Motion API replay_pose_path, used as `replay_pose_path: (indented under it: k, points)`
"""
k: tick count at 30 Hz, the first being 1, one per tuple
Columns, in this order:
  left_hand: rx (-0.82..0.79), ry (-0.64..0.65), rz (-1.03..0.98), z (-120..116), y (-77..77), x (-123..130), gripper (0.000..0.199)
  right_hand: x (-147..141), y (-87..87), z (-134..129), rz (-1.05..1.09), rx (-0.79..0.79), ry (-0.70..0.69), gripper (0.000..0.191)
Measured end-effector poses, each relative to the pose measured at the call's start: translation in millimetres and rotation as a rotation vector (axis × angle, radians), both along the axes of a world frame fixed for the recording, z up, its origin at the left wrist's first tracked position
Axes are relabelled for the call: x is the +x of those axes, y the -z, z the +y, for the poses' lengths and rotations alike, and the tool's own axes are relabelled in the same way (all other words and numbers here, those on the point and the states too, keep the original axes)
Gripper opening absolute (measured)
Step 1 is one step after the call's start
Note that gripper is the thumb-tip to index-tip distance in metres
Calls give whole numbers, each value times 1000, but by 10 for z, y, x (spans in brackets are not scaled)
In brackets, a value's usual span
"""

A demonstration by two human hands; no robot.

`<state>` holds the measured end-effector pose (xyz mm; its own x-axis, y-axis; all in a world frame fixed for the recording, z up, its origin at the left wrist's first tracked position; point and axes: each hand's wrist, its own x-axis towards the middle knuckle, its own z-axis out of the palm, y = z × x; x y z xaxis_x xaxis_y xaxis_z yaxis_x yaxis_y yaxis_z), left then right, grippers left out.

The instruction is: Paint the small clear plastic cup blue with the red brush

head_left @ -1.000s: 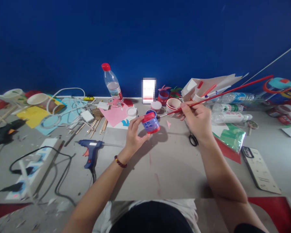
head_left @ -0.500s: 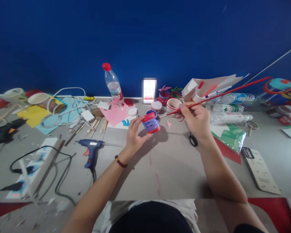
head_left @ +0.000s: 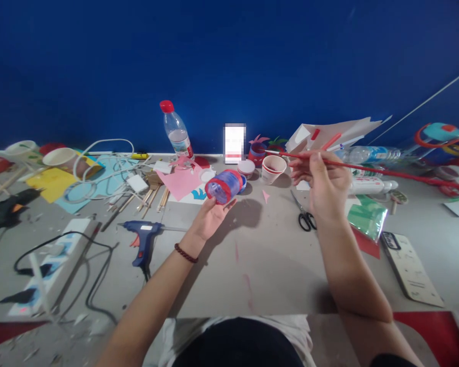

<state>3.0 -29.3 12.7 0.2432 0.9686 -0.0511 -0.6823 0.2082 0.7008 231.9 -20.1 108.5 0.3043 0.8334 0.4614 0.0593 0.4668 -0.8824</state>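
My left hand (head_left: 210, 218) holds a painted cup-like piece (head_left: 225, 186), blue with red rims, tilted on its side above the table. It looks see-through at the near end. Pinched in my right hand (head_left: 323, 178) is a long red paintbrush (head_left: 340, 164); its tip points left, above and beside a paper cup (head_left: 273, 169) with dark red liquid inside. Just left of that cup stands a small white-topped container (head_left: 246, 169). A red and blue pot with pink leaves (head_left: 257, 151) sits behind.
Scissors (head_left: 306, 216) lie below my right hand. A blue glue gun (head_left: 143, 239), power strip (head_left: 55, 265) and cables are at left. An upright bottle (head_left: 178, 133) stands behind; plastic bottles (head_left: 371, 154), a green packet (head_left: 369, 216) and a phone (head_left: 411, 270) are at right.
The brush has moved away from the painted piece, right and up to near the paper cup. My left hand has turned the piece, so its end now faces lower left.
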Motion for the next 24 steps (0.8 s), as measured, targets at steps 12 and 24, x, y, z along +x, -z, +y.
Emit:
replay_pose_path:
  k: [12, 24]
  points:
    - [-314, 25, -145, -27, -24, 69, 50, -178, 104, -37, -266, -63, -140, 17]
    - [-362, 48, -222, -16, 61, 70, 49, -231, 62, -178, -438, -32, -264, 23]
